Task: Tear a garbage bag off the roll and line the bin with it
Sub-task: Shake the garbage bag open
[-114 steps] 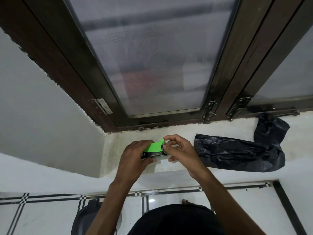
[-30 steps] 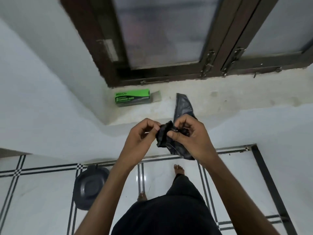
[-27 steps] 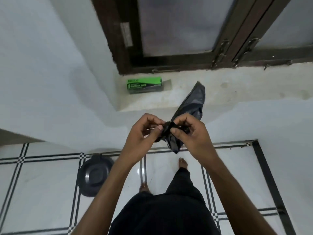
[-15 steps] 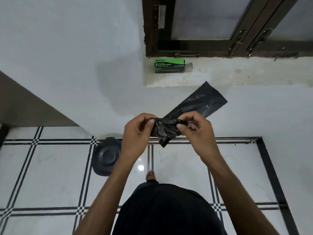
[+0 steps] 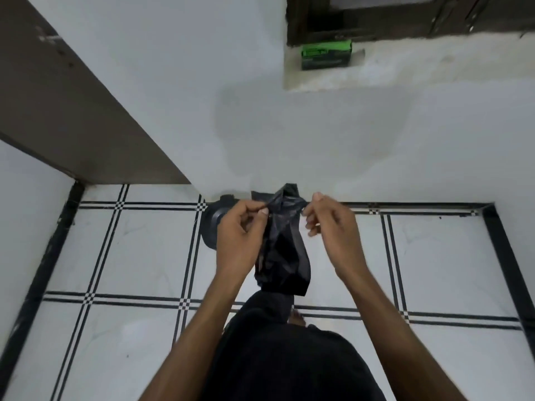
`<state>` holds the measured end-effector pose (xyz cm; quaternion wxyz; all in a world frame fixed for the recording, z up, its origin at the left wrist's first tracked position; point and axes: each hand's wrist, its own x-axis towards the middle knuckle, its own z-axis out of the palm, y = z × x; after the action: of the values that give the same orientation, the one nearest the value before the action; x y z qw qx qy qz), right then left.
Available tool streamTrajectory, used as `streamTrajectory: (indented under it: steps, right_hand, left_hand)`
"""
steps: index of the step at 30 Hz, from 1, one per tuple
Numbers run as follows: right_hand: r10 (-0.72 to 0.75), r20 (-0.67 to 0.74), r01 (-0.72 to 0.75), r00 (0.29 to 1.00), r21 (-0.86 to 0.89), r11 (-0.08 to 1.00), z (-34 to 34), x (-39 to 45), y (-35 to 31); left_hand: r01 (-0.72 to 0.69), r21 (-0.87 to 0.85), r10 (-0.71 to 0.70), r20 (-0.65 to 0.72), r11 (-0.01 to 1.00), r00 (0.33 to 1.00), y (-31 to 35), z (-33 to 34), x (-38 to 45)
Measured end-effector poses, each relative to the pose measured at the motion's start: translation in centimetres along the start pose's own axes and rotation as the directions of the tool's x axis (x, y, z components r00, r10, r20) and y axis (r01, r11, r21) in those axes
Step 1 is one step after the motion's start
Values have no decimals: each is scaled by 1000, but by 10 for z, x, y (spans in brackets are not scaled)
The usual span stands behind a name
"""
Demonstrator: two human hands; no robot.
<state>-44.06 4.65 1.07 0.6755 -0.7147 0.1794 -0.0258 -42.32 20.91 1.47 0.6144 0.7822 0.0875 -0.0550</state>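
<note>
A black garbage bag (image 5: 282, 250) hangs folded between my hands over the tiled floor. My left hand (image 5: 238, 238) pinches its top edge on the left, and my right hand (image 5: 330, 224) pinches the same edge on the right. The green box of garbage bags (image 5: 326, 54) lies on the window sill high up. A dark round bin (image 5: 212, 227) stands on the floor against the wall, mostly hidden behind my left hand.
White floor tiles with black lines (image 5: 139, 250) spread around me. A brown panel (image 5: 72, 111) juts out at the left. The dark window frame (image 5: 376, 21) sits above the sill. My dark clothing and a bare foot (image 5: 296, 318) show below the bag.
My view has tilted down and back from the sill. The bag, earlier slanting up toward the wall, now hangs straight down, and my hands have pulled its top edge slightly apart.
</note>
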Motion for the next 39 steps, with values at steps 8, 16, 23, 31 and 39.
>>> streamTrajectory:
  steps: [8, 16, 23, 31, 39]
  right_hand:
    - [59, 151, -61, 987, 13, 998, 51, -39, 10]
    - [50, -49, -43, 998, 131, 990, 104, -55, 4]
    - [-146, -176, 147, 973, -7, 989, 162, -68, -8]
    - [-98, -131, 108, 987, 69, 992, 171, -80, -6]
    - [81, -36, -77, 996, 104, 992, 163, -78, -25]
  left_hand:
    - [39, -132, -32, 53, 991, 998, -14, -59, -31]
    - [61, -277, -136, -261, 959, 956, -44, -168, -4]
    - [-14, -303, -54, -214, 953, 975, -49, -232, 6]
    - [-203, -90, 177, -236, 975, 955, -46, -261, 17]
    - [-212, -107, 194, -151, 971, 969, -44, -227, 2]
